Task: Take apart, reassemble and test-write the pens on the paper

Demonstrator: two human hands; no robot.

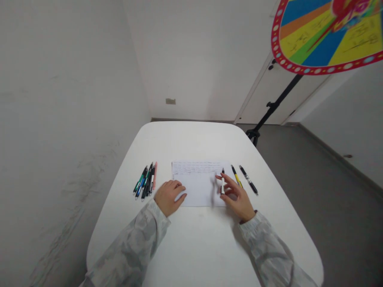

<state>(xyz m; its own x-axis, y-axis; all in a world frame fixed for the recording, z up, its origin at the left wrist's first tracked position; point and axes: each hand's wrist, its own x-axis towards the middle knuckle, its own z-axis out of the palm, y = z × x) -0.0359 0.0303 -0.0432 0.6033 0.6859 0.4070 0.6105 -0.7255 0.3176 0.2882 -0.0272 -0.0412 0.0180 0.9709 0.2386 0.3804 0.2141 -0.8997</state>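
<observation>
A sheet of paper (pixel 197 189) lies on the white table (pixel 194 137), with rows of handwriting across its upper part. My left hand (pixel 170 196) rests at the paper's left edge, palm down, fingers a little apart and holding nothing. Between the thumb and fingers of my right hand (pixel 238 199) is a white pen (pixel 222 185) with a black tip, held upright in the view over the paper's right part. Right of the paper lie a yellow and black pen (pixel 236 176) and a black and silver pen (pixel 248 180).
Left of the paper is a bunch of several pens (pixel 145 182), with a pink one (pixel 154 175) at its right side. Beyond the table's far right corner, a colourful wheel (pixel 326 40) stands on a black tripod (pixel 277 104). A wall rises at the left.
</observation>
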